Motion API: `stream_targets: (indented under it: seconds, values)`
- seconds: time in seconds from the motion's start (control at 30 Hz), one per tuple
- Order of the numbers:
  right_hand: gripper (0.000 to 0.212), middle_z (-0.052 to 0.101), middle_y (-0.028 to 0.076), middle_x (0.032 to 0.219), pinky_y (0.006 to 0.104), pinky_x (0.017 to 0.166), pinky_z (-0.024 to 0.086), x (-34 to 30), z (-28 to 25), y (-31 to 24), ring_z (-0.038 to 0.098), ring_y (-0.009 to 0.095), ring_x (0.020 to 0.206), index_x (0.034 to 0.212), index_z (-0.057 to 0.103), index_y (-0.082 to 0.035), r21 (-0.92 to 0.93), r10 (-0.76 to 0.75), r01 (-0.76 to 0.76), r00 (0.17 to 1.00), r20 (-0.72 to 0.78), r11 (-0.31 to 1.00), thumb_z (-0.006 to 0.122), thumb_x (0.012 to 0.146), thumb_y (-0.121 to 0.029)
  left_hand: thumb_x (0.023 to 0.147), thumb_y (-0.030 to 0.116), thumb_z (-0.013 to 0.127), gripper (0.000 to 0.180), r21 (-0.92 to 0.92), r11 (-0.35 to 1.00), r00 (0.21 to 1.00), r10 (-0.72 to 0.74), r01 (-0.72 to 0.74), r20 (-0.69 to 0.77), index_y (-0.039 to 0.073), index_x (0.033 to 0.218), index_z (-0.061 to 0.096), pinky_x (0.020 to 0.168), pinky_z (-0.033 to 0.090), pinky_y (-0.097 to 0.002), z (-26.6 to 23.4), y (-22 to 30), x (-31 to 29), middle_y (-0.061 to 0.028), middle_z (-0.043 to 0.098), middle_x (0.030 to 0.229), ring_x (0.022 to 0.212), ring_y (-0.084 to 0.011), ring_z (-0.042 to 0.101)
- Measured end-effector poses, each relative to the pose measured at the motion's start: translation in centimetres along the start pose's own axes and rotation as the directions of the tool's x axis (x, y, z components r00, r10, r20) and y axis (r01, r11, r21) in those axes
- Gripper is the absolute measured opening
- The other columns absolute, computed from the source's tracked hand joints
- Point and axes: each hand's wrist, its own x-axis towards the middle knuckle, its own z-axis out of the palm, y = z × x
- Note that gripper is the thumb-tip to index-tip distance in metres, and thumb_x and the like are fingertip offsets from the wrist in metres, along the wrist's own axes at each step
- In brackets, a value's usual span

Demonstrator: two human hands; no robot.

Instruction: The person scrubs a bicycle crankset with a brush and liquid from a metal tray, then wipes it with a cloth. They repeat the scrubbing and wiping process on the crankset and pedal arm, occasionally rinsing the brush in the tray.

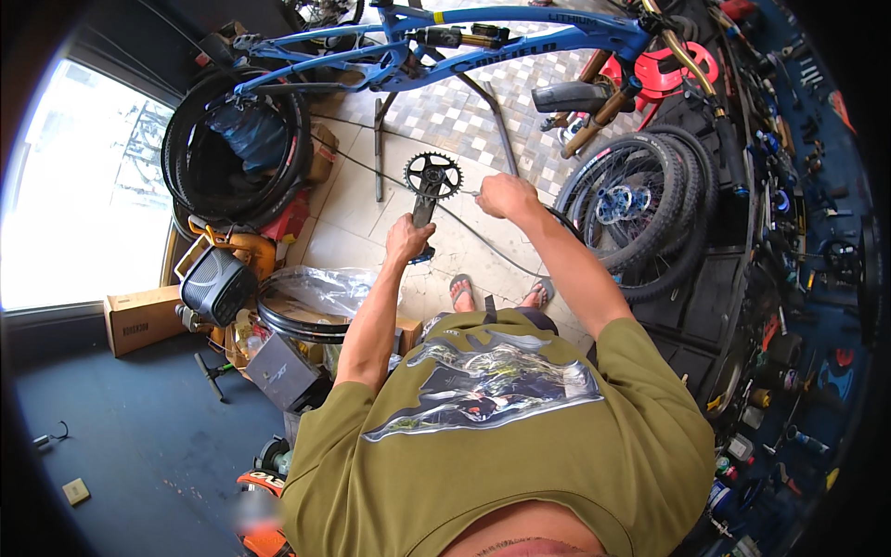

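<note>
My left hand is closed around a black bicycle crank arm, held upright in front of me with its toothed chainring at the top. A small blue pedal pokes out below that hand. From my closed right hand a thin metal tool reaches left to the lower edge of the chainring. Its exact kind is hidden in my fist, and I cannot tell whether its tip touches the bolts. Beyond both hands hangs a blue bicycle frame.
Stand legs rest on the tiled floor below the frame. Bicycle wheels lie stacked at right, near a red stool. Tyres lean at left, above a black speaker-like box and a cardboard box. Tools line the right wall.
</note>
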Motion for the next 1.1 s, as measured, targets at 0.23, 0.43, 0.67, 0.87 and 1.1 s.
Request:
stream_targets:
  seconds: [0.23,0.43,0.67,0.87,1.1]
  values:
    - [0.036,0.072,0.017,0.119,0.0463,0.098,0.054,-2.2,-0.4,-3.8,0.068,0.034,0.114,0.112,0.075,-0.007,0.088,-0.109,0.104,0.992,0.058,0.991,0.062,0.094,-0.036,0.077,0.048,0.072,0.056,0.044,0.999,0.999,0.030,-0.030,-0.019,-0.002,0.102,0.067,0.087,0.053,-0.0503,0.1,0.7,-0.4,-0.0275,0.071,0.097,0.097,-0.0435,0.069]
    - [0.032,0.073,0.017,0.118,0.0437,0.096,0.055,-0.5,-2.1,-4.1,0.069,0.033,0.112,0.110,0.076,-0.007,0.020,-0.104,0.105,0.994,-0.044,0.994,0.061,0.094,-0.031,0.078,0.046,0.073,0.055,0.106,0.994,0.994,0.031,-0.021,-0.101,-0.001,0.106,0.067,0.087,0.053,-0.0505,-0.1,0.2,-1.9,-0.0264,0.072,0.099,0.098,-0.0433,0.069]
    - [0.029,0.073,0.014,0.119,0.0415,0.095,0.056,2.8,-0.9,-4.8,0.069,0.031,0.113,0.112,0.076,-0.009,-0.055,-0.080,0.077,0.995,-0.056,0.996,0.060,0.091,-0.022,0.077,0.046,0.073,0.057,0.109,0.994,0.994,0.012,0.000,-0.111,-0.002,0.105,0.067,0.087,0.053,-0.0491,-0.2,-1.4,-2.0,-0.0244,0.073,0.098,0.097,-0.0406,0.070]
    - [0.029,0.073,0.012,0.119,0.0414,0.094,0.057,4.4,0.0,-6.0,0.070,0.030,0.113,0.112,0.077,-0.011,-0.089,-0.099,0.098,0.995,-0.002,0.991,0.060,0.090,-0.018,0.076,0.046,0.073,0.054,-0.046,0.996,0.996,-0.075,0.077,0.043,-0.005,0.095,0.071,0.082,0.056,-0.0430,-0.1,-2.4,-1.3,-0.0180,0.075,0.080,0.085,-0.0323,0.074]
    - [0.032,0.071,0.016,0.124,0.0431,0.094,0.056,4.8,0.7,-5.0,0.068,0.031,0.116,0.116,0.075,-0.008,-0.074,-0.072,0.077,0.995,0.065,0.994,0.060,0.091,-0.020,0.076,0.045,0.075,0.052,-0.078,0.988,0.986,-0.128,0.136,0.103,-0.004,0.090,0.072,0.079,0.057,-0.0393,0.3,-3.1,-1.0,-0.0156,0.075,0.077,0.081,-0.0287,0.075]
